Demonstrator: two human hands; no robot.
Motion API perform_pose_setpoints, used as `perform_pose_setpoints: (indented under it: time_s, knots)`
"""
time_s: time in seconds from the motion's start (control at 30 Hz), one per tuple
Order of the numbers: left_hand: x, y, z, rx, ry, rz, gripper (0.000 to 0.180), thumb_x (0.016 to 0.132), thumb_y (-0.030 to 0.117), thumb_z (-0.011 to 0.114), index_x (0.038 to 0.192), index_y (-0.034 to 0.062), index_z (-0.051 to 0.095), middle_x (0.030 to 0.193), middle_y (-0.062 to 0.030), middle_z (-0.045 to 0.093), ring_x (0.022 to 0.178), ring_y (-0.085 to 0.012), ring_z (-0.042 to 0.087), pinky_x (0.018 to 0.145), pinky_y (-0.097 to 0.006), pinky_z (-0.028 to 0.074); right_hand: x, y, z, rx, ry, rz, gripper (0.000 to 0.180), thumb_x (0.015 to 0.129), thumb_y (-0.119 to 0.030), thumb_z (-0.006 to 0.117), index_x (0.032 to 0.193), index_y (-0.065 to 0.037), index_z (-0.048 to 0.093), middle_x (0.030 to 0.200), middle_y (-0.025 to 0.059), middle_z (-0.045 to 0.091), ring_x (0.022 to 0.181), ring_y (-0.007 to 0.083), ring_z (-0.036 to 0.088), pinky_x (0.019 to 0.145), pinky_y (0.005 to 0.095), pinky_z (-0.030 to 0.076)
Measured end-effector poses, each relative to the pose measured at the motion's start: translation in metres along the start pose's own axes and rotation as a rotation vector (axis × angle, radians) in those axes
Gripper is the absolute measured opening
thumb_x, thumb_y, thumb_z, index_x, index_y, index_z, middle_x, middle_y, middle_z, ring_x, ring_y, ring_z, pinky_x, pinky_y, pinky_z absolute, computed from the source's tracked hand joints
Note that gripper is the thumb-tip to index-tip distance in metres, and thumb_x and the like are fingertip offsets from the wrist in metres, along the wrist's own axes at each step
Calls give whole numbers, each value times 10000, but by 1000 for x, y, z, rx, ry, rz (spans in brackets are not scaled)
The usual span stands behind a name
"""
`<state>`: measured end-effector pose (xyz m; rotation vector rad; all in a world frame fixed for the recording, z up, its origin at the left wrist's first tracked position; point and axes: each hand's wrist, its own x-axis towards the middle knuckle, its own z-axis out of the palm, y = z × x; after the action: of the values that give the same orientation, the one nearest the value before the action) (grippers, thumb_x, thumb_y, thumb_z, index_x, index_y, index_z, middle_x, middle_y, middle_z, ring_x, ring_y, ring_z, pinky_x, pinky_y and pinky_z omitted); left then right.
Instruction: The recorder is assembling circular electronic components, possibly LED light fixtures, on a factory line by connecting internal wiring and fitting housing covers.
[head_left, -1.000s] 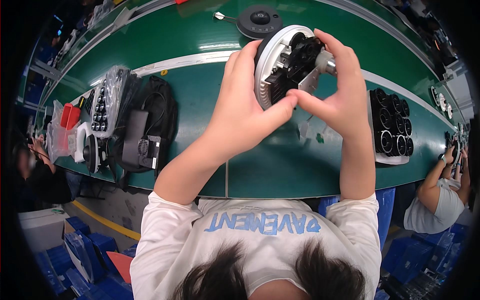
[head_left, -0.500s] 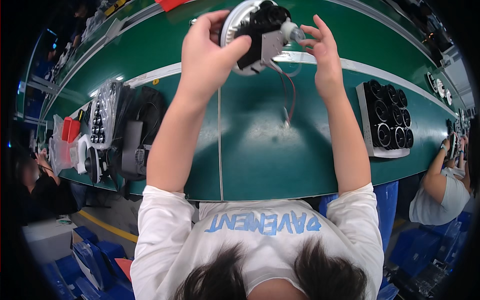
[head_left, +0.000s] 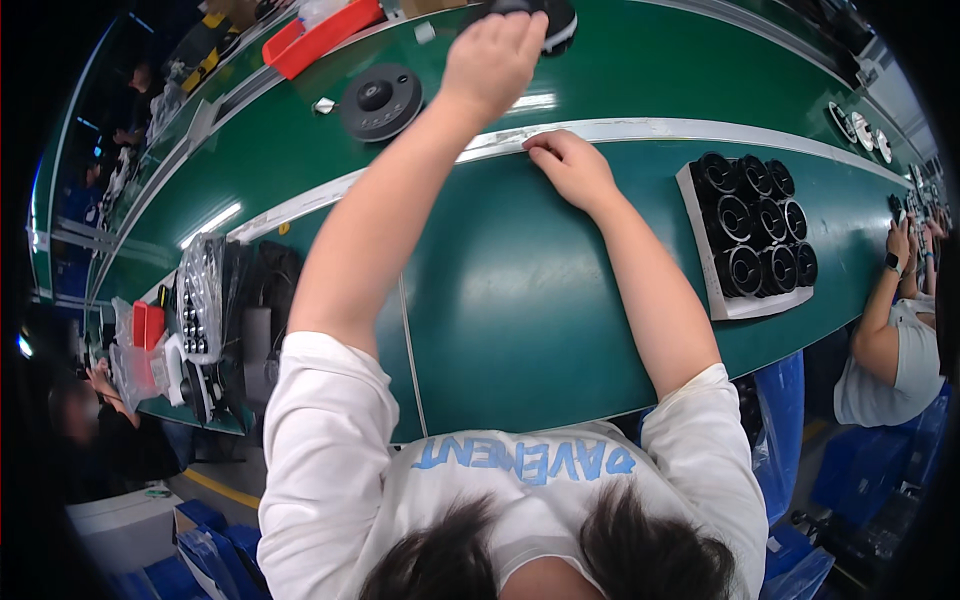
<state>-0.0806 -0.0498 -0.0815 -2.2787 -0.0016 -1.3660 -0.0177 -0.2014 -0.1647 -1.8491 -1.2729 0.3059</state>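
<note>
At the far top of the view my left hand (head_left: 492, 62) reaches over a round black device (head_left: 562, 22) with a pale rim, its fingers bent onto the top. The upper part of that device is cut off by the picture's edge. My right hand (head_left: 574, 170) rests at the pale metal strip (head_left: 660, 131) along the bench, fingers loosely bent, with nothing seen in them. Left of my left forearm, beyond the strip, lies a dark grey disc-shaped unit (head_left: 381, 102) with a raised round centre. A small white connector (head_left: 323, 106) sits beside it.
A white tray (head_left: 712, 285) of black ring-shaped parts stands on the green bench (head_left: 500, 330) at right. A red bin (head_left: 315, 38) is at the far left. Bagged parts (head_left: 203, 295) crowd the bench's left end. Other people sit at both sides.
The device with dangling wires has left the space before me; my left hand has moved farther out, onto the round black device. My right hand has come down to the strip. The view has shifted.
</note>
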Motion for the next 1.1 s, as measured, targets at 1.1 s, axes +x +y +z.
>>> perform_pose_setpoints:
  time_s: [1.1]
  knots:
    - [-69,35,28,-158,-162,-476,234,645,113,629,877,92,646,835,-42,574,754,-243,539,673,-350,470,-1,-2,-5,39,-24,60,154,797,-195,547,876,-132,663,881,27,606,754,173,571,705,296,461]
